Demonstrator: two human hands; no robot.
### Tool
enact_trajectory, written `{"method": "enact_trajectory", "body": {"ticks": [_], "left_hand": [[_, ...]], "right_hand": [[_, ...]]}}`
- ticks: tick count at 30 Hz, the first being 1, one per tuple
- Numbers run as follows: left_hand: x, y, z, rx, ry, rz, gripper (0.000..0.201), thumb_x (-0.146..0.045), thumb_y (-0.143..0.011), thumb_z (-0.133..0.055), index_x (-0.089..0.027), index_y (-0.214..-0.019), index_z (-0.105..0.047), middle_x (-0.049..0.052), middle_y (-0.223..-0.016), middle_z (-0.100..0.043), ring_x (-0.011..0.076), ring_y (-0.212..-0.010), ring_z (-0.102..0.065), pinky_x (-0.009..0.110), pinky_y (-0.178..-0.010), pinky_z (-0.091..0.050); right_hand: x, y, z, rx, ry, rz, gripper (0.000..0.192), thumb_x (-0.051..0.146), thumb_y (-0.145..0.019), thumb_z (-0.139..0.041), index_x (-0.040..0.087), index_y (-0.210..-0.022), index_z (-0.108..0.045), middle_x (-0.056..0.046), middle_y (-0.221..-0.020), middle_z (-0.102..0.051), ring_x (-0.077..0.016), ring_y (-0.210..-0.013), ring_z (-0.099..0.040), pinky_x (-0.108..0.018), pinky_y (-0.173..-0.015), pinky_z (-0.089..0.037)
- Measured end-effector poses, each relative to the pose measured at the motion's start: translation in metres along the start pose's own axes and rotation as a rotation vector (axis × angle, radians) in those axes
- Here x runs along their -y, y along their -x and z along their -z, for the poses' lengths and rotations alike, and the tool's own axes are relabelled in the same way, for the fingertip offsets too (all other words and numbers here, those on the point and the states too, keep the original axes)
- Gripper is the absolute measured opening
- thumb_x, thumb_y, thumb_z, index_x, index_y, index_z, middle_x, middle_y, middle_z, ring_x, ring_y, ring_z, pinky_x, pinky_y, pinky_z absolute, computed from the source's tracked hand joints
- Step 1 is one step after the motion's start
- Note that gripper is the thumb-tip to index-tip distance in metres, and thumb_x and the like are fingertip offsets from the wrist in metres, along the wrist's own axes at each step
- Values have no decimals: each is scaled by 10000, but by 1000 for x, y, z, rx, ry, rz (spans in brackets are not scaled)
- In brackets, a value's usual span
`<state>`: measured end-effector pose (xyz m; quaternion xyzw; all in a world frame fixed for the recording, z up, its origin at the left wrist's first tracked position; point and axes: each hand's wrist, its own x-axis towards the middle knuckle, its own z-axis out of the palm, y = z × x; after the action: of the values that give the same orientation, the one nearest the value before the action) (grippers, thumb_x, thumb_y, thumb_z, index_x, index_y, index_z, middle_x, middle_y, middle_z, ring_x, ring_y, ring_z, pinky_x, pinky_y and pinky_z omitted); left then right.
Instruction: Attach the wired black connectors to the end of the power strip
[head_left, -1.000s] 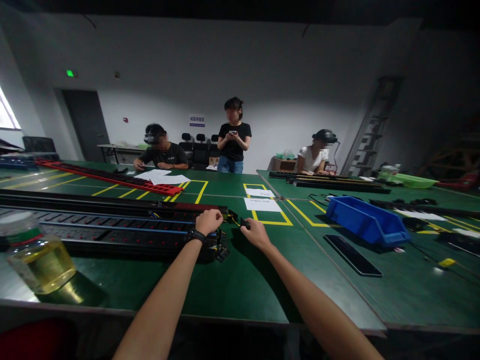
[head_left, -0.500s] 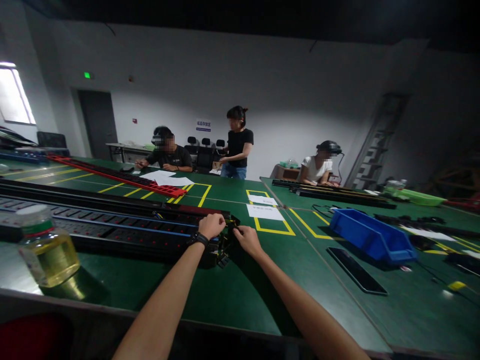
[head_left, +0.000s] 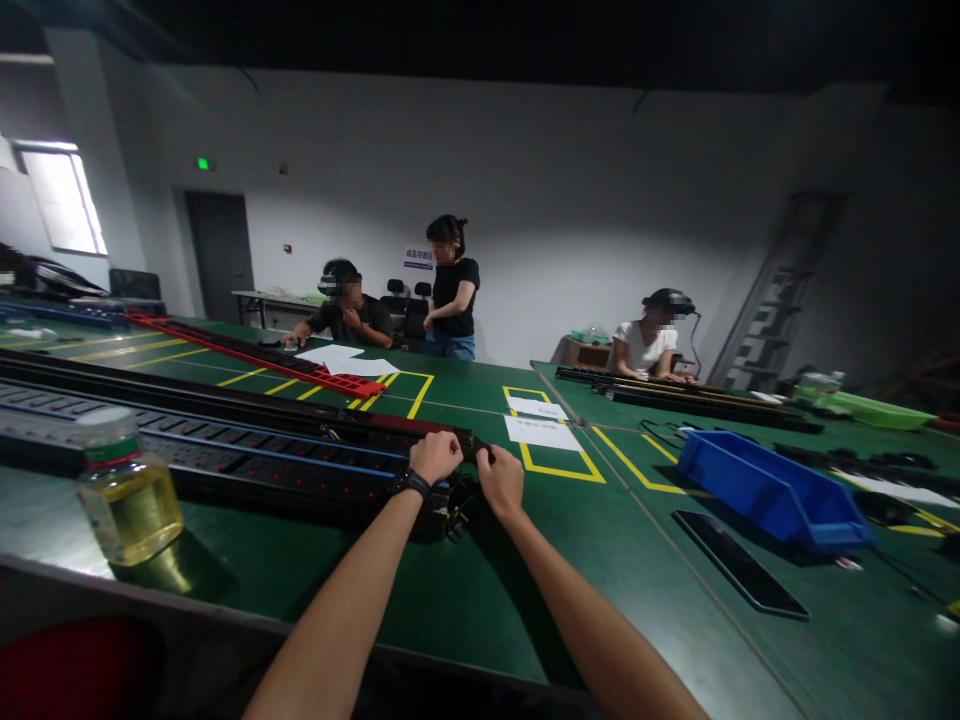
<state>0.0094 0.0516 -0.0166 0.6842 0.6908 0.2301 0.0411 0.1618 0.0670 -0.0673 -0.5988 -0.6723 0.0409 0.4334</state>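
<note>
A long black frame point(head_left: 247, 470) with blue strips and rows of red dots lies across the table, running off to the left. At its right end hangs a bunch of dark wires and connectors point(head_left: 455, 520). Over that end is my left hand point(head_left: 435, 458), a dark band on its wrist, thumb and fingers pinched together. My right hand point(head_left: 500, 478) faces it from the right, just past the end, with its fingers curled in and closed. A small dark piece lies between the fingertips of both hands; what it is stays too dark to tell.
A bottle of yellow liquid point(head_left: 131, 495) stands at the front left. To the right are a blue bin point(head_left: 772, 490) and a black tablet-like slab point(head_left: 739, 562). Paper sheets point(head_left: 541, 432) and a red rail point(head_left: 262, 352) lie farther back. Three people are across the table.
My right hand has turned and its fingers are curled more tightly near the left hand. The view has shifted slightly left. The standing person's arms have drawn in toward the body.
</note>
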Motion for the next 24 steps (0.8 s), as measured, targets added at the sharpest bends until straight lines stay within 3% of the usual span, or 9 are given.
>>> {"method": "enact_trajectory", "body": {"ticks": [4, 7, 14, 20, 24], "left_hand": [[1, 0, -1, 12, 14, -5, 215, -357, -888, -608, -297, -985, -790, 65, -1035, -808, 254, -1012, -753, 331, -892, -560], [1, -1, -2, 12, 17, -6, 227, -367, -897, -602, -299, -998, -794, 67, -1049, -808, 255, -1022, -752, 329, -891, -561], [1, -1, -2, 18, 4, -2, 228, -376, -888, -617, -310, -1006, -801, 58, -1050, -809, 249, -1021, -752, 327, -903, -561], [0, -1, -1, 16, -3, 3, 238, -397, -897, -613, -310, -1015, -801, 63, -1061, -807, 251, -1034, -749, 324, -907, -557], [2, -1, -2, 20, -3, -18, 234, -429, -885, -635, -321, -1003, -805, 51, -1049, -809, 257, -1033, -747, 334, -907, -557]], "right_hand": [[-8, 2, -4, 107, -95, 95, 364, 371, -993, -467, 197, -832, -742, -81, -832, -750, -212, -745, -646, -271, -695, -407], [-11, 1, -9, 173, -162, 88, 400, 407, -991, -465, 194, -831, -763, -80, -813, -758, -226, -741, -665, -278, -692, -424], [-17, -3, -15, 228, -328, 85, 431, 440, -951, -466, 190, -970, -817, -75, -878, -790, -246, -787, -698, -299, -739, -472], [-17, -2, -12, 158, -363, 78, 458, 489, -936, -479, 188, -929, -825, -97, -922, -801, -274, -834, -711, -320, -760, -483], [-15, -1, -16, 250, -430, 105, 424, 490, -912, -520, 184, -947, -811, -85, -864, -788, -257, -774, -694, -314, -725, -481]]}}
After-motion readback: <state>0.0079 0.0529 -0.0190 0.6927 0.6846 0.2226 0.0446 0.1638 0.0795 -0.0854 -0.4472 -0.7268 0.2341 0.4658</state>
